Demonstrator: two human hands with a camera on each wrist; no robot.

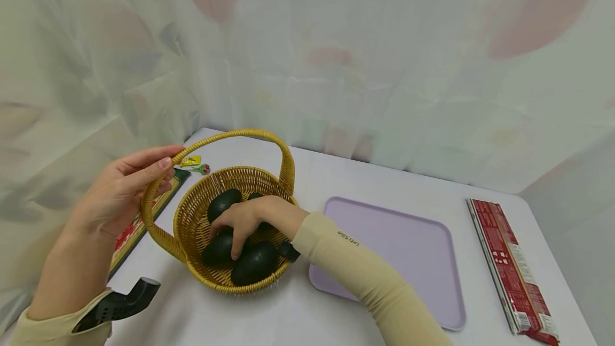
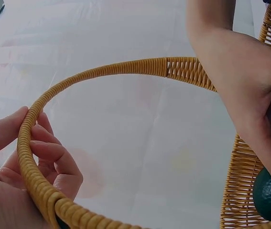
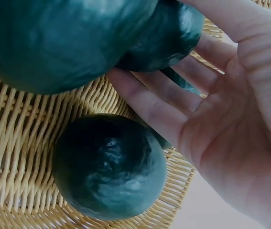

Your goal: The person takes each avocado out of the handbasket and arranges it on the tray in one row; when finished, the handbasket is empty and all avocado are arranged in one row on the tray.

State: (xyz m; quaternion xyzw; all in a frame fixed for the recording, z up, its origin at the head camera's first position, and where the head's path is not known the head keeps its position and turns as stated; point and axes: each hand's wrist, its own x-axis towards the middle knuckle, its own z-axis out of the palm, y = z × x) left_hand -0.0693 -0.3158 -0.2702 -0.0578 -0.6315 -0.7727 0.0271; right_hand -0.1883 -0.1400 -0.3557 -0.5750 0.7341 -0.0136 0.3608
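Note:
A yellow wicker basket (image 1: 192,223) stands tilted on the white table, holding several dark green avocados (image 1: 254,264). With thumb and fingers, my left hand (image 1: 120,188) grips the left side of its arched handle (image 1: 240,133); the left wrist view shows the thumb and curled fingers on either side of the handle (image 2: 92,74). Inside the basket, my right hand (image 1: 242,220) reaches down over one avocado (image 1: 218,250), thumb on one side and fingers on the other. In the right wrist view the fingers wrap partly behind that avocado (image 3: 166,40); their tips are hidden.
A pale purple tray (image 1: 399,250) lies right of the basket, partly beneath the right forearm. Farther right is a long red package (image 1: 511,271). Left of the basket are a red and green flat package (image 1: 129,236), a yellow packet (image 1: 190,160) and a small lollipop (image 1: 205,168). Curtains hang behind the table.

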